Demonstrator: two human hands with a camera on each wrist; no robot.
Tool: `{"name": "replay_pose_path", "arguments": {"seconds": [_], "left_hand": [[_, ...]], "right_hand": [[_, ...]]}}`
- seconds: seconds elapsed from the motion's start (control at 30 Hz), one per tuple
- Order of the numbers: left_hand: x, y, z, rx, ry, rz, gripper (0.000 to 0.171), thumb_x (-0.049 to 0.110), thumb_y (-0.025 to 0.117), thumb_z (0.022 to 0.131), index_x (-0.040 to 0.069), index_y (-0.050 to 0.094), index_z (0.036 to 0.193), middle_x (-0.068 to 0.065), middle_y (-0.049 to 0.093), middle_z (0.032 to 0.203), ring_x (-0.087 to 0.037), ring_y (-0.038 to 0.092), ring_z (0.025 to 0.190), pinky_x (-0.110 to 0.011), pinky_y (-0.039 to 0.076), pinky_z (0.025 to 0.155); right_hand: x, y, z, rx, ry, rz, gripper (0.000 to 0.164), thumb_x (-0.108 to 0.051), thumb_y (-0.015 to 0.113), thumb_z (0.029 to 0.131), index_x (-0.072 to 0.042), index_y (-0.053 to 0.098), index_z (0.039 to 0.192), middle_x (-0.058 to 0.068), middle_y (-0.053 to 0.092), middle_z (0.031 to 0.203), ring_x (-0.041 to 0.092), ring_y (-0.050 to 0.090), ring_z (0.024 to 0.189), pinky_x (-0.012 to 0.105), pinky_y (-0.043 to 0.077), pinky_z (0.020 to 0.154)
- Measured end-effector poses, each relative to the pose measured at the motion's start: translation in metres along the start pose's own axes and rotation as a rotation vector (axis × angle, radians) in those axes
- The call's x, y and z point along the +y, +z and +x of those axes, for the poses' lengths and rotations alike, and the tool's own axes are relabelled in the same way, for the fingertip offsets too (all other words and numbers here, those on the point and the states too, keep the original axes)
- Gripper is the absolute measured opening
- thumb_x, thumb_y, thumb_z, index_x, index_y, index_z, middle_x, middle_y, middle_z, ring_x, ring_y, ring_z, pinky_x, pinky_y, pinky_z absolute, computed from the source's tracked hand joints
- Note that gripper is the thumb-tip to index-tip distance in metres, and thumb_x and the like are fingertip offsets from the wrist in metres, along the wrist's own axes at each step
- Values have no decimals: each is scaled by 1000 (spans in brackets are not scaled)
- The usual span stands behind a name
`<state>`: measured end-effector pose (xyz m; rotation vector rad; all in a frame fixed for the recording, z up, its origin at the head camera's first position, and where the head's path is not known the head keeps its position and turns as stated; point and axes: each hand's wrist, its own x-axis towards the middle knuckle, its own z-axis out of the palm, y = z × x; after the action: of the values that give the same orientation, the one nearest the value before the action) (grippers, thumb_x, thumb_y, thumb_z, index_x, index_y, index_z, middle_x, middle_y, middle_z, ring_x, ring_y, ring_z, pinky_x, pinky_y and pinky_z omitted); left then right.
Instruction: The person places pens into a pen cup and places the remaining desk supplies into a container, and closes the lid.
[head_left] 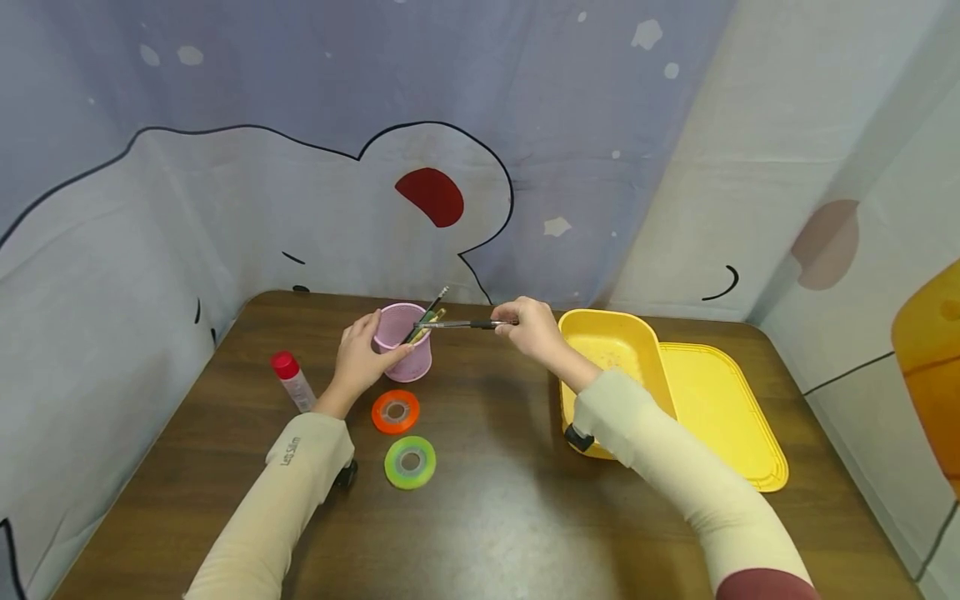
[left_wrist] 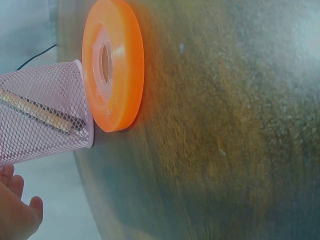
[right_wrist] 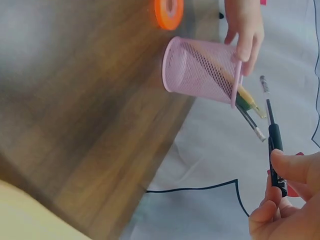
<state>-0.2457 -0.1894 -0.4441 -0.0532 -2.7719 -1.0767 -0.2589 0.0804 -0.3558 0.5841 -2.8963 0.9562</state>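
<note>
A pink mesh pen holder stands upright on the table, with a few pens and pencils leaning out of its mouth. My left hand holds it at the rim from the left side. To the right of the holder, my right hand pinches a pen by its black end, thumb against fingers. That pen lies almost level in the air, its clear tip reaching over the holder's mouth in the head view. In the left wrist view, only part of the left hand's fingers shows beside the mesh.
An orange tape roll and a green one lie in front of the holder. A red-capped glue stick stands left of the left hand. Under the right forearm is a yellow tub, beside its yellow lid.
</note>
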Motion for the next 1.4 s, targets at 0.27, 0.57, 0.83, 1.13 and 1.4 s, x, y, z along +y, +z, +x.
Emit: {"name": "replay_pose_path", "arguments": {"seconds": [0.27, 0.57, 0.83, 1.13, 1.4], "left_hand": [[0, 0, 0, 1, -2, 4, 90, 50, 65, 72, 4, 26, 139, -18, 32, 138, -35, 27, 124, -53, 27, 99], [1, 0, -1, -4, 1, 1, 90, 51, 64, 72, 5, 26, 139, -17, 31, 139, -34, 27, 124, -53, 28, 99], [2, 0, -1, -15, -17, -1, 90, 52, 64, 72, 6, 25, 139, -15, 30, 140, -33, 26, 125, -53, 28, 100], [1, 1, 0, -13, -17, 5, 91, 53, 64, 71, 6, 25, 139, -15, 30, 140, -33, 26, 125, -53, 27, 100], [3, 1, -2, -18, -18, -7, 90, 52, 64, 72, 6, 25, 139, -15, 29, 140, -33, 26, 125, -53, 27, 100]], "right_hand": [[-6, 3, 18, -48, -15, -30, 18, -11, 60, 82, -7, 67, 98, 9, 60, 98, 25, 54, 97, 36, 45, 83], [-12, 9, 36, -50, 47, 39, 17, -10, 59, 83, -6, 67, 98, 9, 62, 101, 22, 56, 94, 32, 46, 80], [-14, 13, 48, -20, 147, 246, 17, -10, 61, 81, -4, 65, 96, 9, 62, 93, 19, 54, 80, 26, 44, 66], [-14, 24, 54, 56, 300, 599, 19, -3, 62, 79, -1, 61, 99, 1, 50, 78, 16, 52, 73, 34, 50, 75], [-17, 36, 57, 109, 316, 766, 20, -2, 59, 80, 3, 60, 100, -1, 57, 70, 26, 59, 76, 19, 46, 56]]}}
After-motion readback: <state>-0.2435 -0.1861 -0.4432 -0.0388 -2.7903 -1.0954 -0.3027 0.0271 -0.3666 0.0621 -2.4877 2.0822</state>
